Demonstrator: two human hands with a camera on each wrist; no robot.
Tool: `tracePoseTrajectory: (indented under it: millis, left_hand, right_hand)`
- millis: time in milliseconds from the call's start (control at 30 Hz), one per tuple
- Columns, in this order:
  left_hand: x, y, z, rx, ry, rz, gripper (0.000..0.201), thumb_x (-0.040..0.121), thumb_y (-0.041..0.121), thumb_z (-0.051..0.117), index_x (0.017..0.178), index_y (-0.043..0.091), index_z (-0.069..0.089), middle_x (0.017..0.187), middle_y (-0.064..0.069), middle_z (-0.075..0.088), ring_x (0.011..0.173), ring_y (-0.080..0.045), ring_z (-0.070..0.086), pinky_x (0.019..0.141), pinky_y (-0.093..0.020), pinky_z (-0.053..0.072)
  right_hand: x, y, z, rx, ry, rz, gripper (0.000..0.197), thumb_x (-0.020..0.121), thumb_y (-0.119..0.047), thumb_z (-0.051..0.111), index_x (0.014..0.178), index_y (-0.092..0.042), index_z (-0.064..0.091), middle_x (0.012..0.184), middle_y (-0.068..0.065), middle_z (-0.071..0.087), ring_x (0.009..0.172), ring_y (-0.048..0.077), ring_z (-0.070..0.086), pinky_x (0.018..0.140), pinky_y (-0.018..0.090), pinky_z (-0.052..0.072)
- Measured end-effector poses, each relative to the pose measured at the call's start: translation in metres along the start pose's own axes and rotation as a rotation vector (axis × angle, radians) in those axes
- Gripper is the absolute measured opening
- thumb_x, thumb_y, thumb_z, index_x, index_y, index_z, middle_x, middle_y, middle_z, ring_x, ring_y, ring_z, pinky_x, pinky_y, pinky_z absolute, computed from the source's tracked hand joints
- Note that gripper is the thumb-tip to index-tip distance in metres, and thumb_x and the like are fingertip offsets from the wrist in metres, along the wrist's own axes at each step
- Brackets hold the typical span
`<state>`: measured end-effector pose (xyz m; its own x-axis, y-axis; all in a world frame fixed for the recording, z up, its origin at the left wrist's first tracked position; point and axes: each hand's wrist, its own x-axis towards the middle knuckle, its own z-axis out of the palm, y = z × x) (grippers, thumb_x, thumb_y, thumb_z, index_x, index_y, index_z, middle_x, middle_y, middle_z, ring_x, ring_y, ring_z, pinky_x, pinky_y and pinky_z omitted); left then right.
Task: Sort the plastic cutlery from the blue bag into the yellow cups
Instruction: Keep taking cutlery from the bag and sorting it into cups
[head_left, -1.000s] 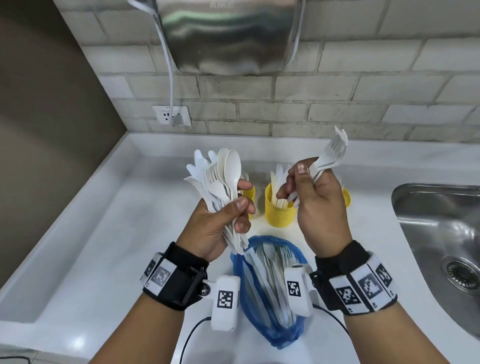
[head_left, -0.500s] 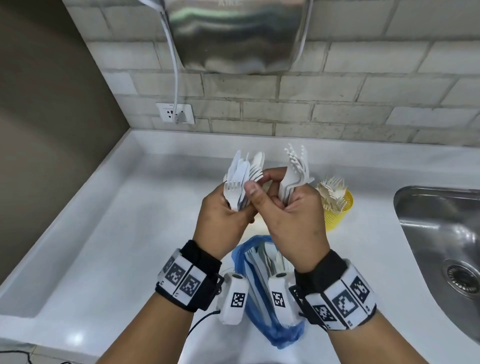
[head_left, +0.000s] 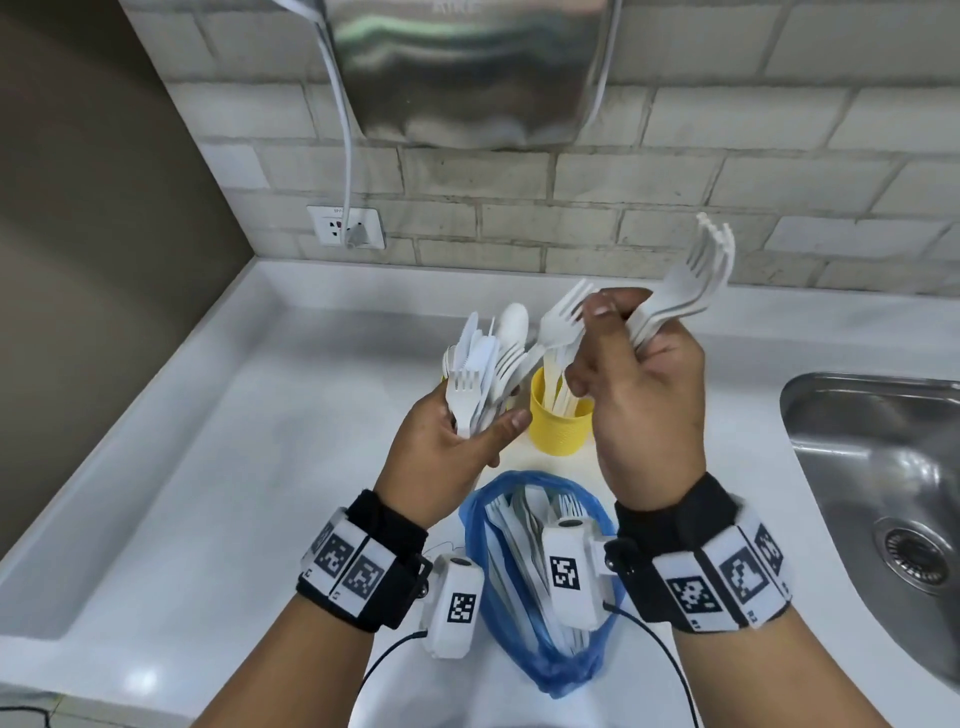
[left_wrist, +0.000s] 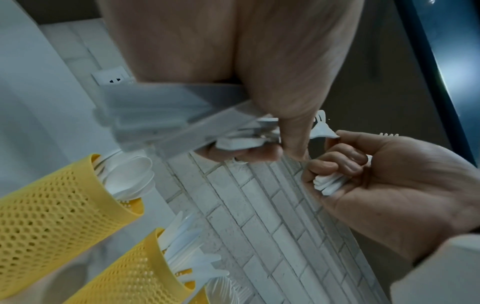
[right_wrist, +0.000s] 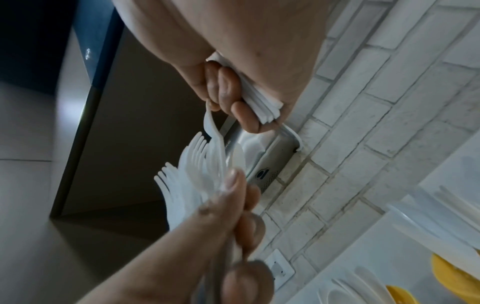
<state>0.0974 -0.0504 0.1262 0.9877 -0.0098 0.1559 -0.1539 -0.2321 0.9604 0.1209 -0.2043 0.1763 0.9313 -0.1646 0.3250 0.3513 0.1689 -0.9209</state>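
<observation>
Above counter (head_left: 208, 467), hands (head_left: 649, 405) clutching cutlery (head_left: 478, 374)

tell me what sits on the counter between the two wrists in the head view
The crumpled blue plastic bag, open, with white plastic cutlery inside, lies on the white counter between the wrists. The head view shows it.

Left yellow cup (head_left: 445, 378) hidden — behind cutlery (head_left: 480, 374).

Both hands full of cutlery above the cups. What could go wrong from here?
1. The right hand grips a stack of white plastic forks while pinching one more fork; that one may slip.
2. The left hand holds a mixed cutlery bundle; pieces could fall into the wrong yellow perforated cup.
</observation>
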Motion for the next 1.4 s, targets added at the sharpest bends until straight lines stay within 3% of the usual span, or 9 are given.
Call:
tracePoseTrajectory:
  millis: [300,433,633,733,1033,1133,1233,1333,1400]
  left_hand:
    - [0.003,-0.005,-0.006,-0.106,0.051,-0.068,0.009,0.091,0.015,0.073,0.099,0.012,0.071,0.059,0.010,0.058,0.051,-0.013,0.047,0.053,-0.024,0.046]
    - [0.006,-0.002,-0.007,-0.253,0.058,-0.101,0.009,0.095,0.005,0.067,0.101,0.009,0.072,0.068,0.000,0.057,0.049,-0.019,0.038,0.050,-0.026,0.038]
    - [0.006,-0.002,-0.001,-0.108,0.006,-0.126,0.005,0.088,0.017,0.077,0.084,0.018,0.074,0.060,-0.009,0.057,0.048,-0.022,0.044,0.054,-0.031,0.044]
    - [0.004,-0.003,0.001,-0.093,0.055,-0.122,0.007,0.087,0.018,0.077,0.081,0.018,0.073,0.053,-0.002,0.056,0.047,-0.020,0.046,0.056,-0.030,0.047]
    - [0.003,0.014,0.016,-0.036,0.117,0.061,0.015,0.088,0.012,0.076,0.080,0.024,0.073,0.066,0.012,0.070,0.061,-0.004,0.066,0.060,-0.018,0.051]
    - [0.001,0.015,0.015,-0.094,0.065,0.060,0.008,0.089,0.013,0.076,0.083,0.014,0.072,0.062,0.008,0.067,0.054,-0.007,0.060,0.057,-0.019,0.049]
    - [0.002,0.013,0.012,-0.102,0.082,0.021,0.013,0.091,0.023,0.073,0.080,0.017,0.069,0.054,0.006,0.058,0.049,-0.017,0.051,0.055,-0.027,0.050]
    - [0.005,0.009,0.007,-0.140,0.099,0.016,0.017,0.094,0.023,0.069,0.080,0.012,0.066,0.051,0.004,0.052,0.048,-0.019,0.045,0.053,-0.025,0.045]
    - [0.006,0.007,0.006,-0.157,0.094,0.024,0.017,0.094,0.021,0.069,0.083,0.009,0.066,0.052,0.001,0.051,0.048,-0.018,0.044,0.052,-0.024,0.043]
  right_hand:
    - [0.021,-0.001,-0.026,0.309,0.194,0.021,0.020,0.108,-0.012,0.044,0.090,-0.016,0.050,0.053,-0.009,0.036,0.047,0.013,0.029,0.051,0.027,0.032]
    - [0.022,0.013,-0.028,0.327,0.112,0.179,0.024,0.110,-0.009,0.041,0.088,-0.017,0.047,0.051,-0.008,0.033,0.044,0.010,0.028,0.049,0.025,0.029]
    - [0.013,0.024,-0.017,0.317,0.024,0.297,0.020,0.110,-0.016,0.046,0.090,-0.016,0.050,0.054,-0.007,0.032,0.045,0.010,0.027,0.050,0.027,0.028]
    - [0.011,0.025,-0.013,0.297,0.022,0.314,0.022,0.109,-0.018,0.048,0.087,-0.016,0.052,0.053,-0.006,0.031,0.044,0.011,0.027,0.050,0.028,0.028]
    - [-0.011,0.042,0.011,0.013,-0.027,0.330,0.010,0.098,-0.013,0.064,0.091,-0.011,0.069,0.076,0.000,0.071,0.064,0.010,0.065,0.060,0.029,0.051]
    - [-0.005,0.046,0.010,0.032,0.069,0.392,0.021,0.096,-0.025,0.061,0.075,-0.022,0.065,0.074,0.007,0.066,0.074,0.023,0.072,0.077,0.044,0.060]
    - [-0.001,0.043,0.003,-0.094,0.091,0.295,0.026,0.093,-0.041,0.056,0.072,-0.027,0.065,0.073,0.010,0.063,0.074,0.030,0.064,0.075,0.047,0.051]
    - [-0.003,0.029,0.000,-0.023,0.034,0.127,0.027,0.109,-0.021,0.043,0.093,-0.006,0.059,0.075,0.016,0.062,0.068,0.024,0.063,0.070,0.038,0.052]
    - [-0.010,0.018,0.002,0.005,-0.043,0.008,0.020,0.110,-0.018,0.041,0.102,-0.007,0.056,0.072,0.013,0.054,0.066,0.024,0.056,0.069,0.034,0.050]
